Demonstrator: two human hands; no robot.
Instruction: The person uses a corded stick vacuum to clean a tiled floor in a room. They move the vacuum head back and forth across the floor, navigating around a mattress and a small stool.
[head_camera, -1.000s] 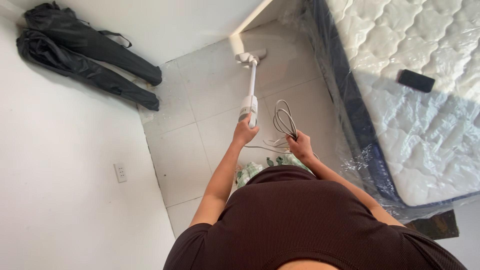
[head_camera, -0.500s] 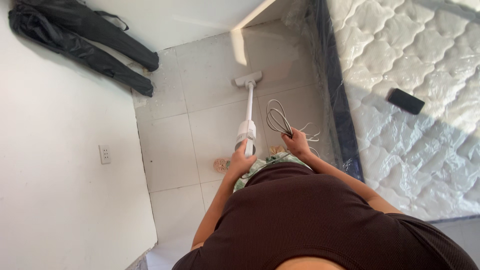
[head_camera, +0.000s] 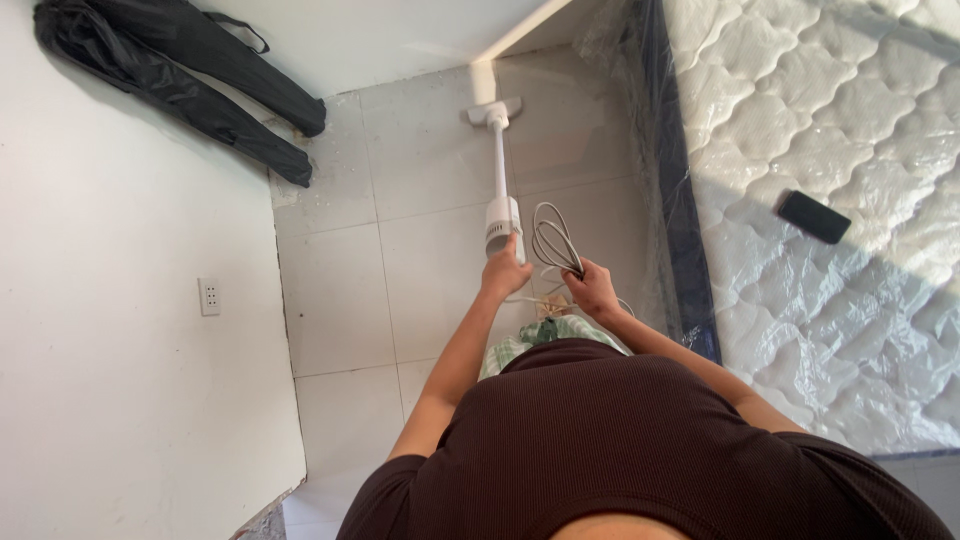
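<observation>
Edges: your vacuum head (head_camera: 493, 111) sits by the wall; mattress (head_camera: 830, 200) bounds the right.
Fingers: left hand (head_camera: 503, 272) grips the vacuum handle; right hand (head_camera: 592, 288) holds the looped cord (head_camera: 553, 240).
Hidden: your feet, under your torso.

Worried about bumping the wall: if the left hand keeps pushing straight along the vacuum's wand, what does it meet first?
The left hand points up the white stick vacuum. Its floor head would likely meet the white wall at the tile edge first; the gap looks small, though depth is unclear.

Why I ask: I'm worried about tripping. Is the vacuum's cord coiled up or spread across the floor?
Mostly coiled: the right hand holds the cord gathered in loops above the tiled floor, though a short length trails beside it.
</observation>
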